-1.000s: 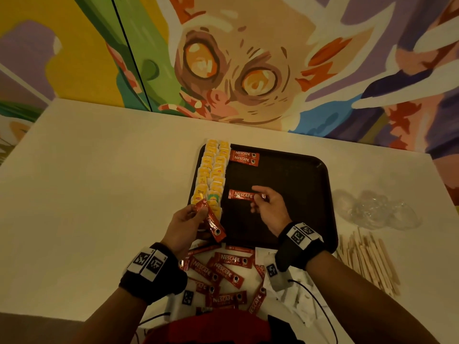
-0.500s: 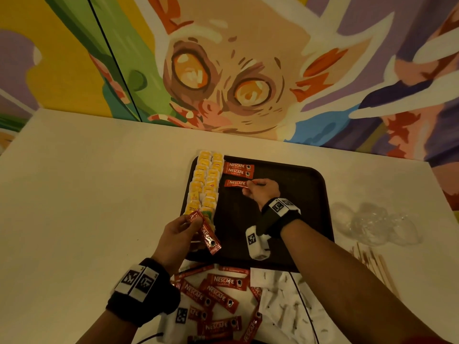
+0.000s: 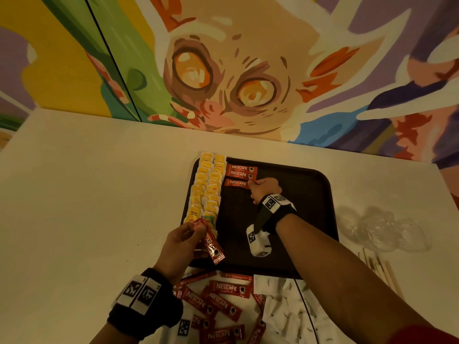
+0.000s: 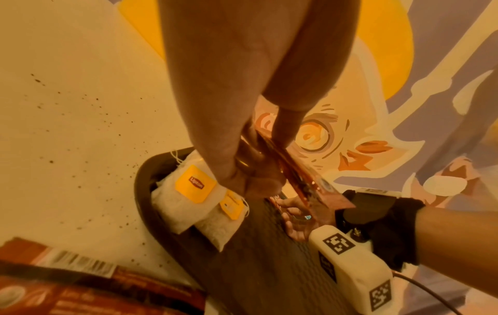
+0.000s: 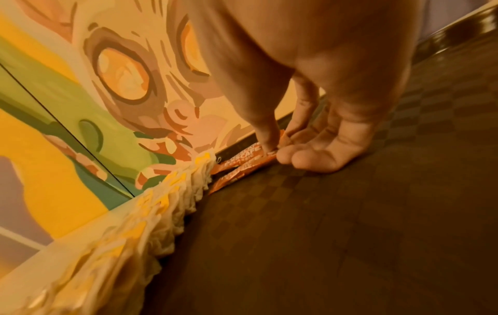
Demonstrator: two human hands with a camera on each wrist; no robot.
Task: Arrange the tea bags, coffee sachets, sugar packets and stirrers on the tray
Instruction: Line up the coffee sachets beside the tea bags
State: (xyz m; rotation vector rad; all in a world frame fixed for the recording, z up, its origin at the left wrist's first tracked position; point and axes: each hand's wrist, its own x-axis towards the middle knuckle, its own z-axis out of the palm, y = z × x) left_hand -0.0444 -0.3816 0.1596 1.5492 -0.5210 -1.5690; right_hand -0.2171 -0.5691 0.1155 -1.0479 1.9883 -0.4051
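While right hand [image 3: 264,188] pinches third sachet's [image 3: 236,182] end | long axis leftward from fingertips, parallel to row | left hand [image 3: 177,244] grips next sachet [image 3: 210,243], farther.

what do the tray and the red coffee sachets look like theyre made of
Tray: likely molded plastic, dark, matte, with a textured checker pattern on its floor in the right wrist view. Coffee sachets: probably foil-laminate film, glossy and printed; the ones the left hand holds glint.

head view overhead, wrist views close, sharing tray [image 3: 323,194]
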